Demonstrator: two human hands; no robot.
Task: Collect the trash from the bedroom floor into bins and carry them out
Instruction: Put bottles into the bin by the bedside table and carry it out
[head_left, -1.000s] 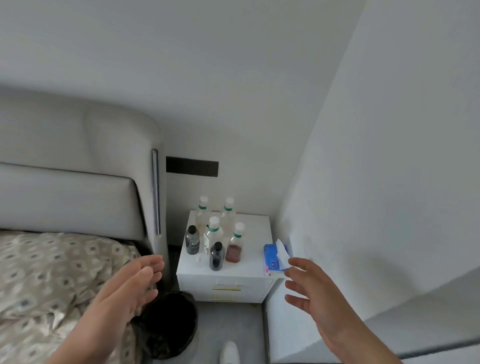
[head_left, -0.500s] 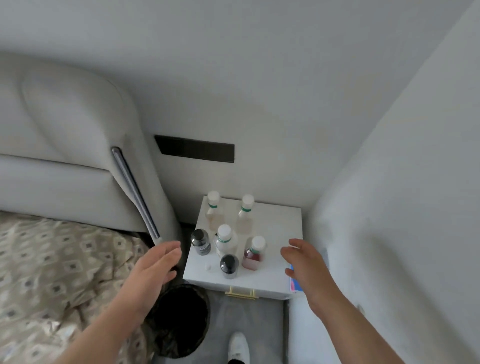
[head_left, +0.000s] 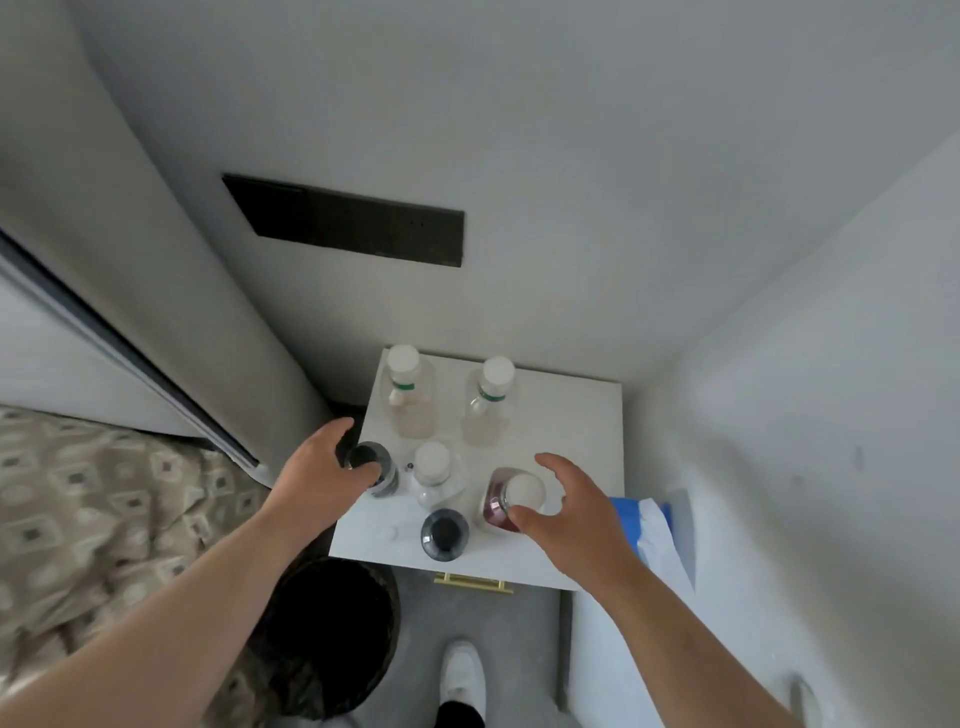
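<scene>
Both hands are over the nightstand, which stands in the room corner with six bottles crowded on it.

- Left hand: fingers curled round the left dark bottle at the left edge, thumb on the near side. Looks like a hold.
- Right hand: fingers spread wide in a claw over the white cap of the red bottle, near the front edge. The thumb is at the bottle's near shoulder and the grip is not closed.
- Other bottles: two clear ones along the back edge, one clear one in the middle, and a front dark bottle just by the front edge.
- Bin: black liner, on the floor at the front-left corner, between the bed and the nightstand. Can't see what's inside.
- Tissue pack: at the right edge, just beside the right wrist.
- Shoe: on the floor below.

Step, as I read it, is grabbing two bottles to drop in the bin.

Risks:
- The bottles stand close, so lifting either one at a tilt could tip the middle clear bottle.
- A clipped front dark bottle could go off the front edge.
- The red bottle holds liquid, so a cap-only grip could slip, or spill if the cap is loose.
- Swinging the right wrist out could sweep the tissue pack off.
- The left arm partly hides the bin, so a drop could miss.
</scene>
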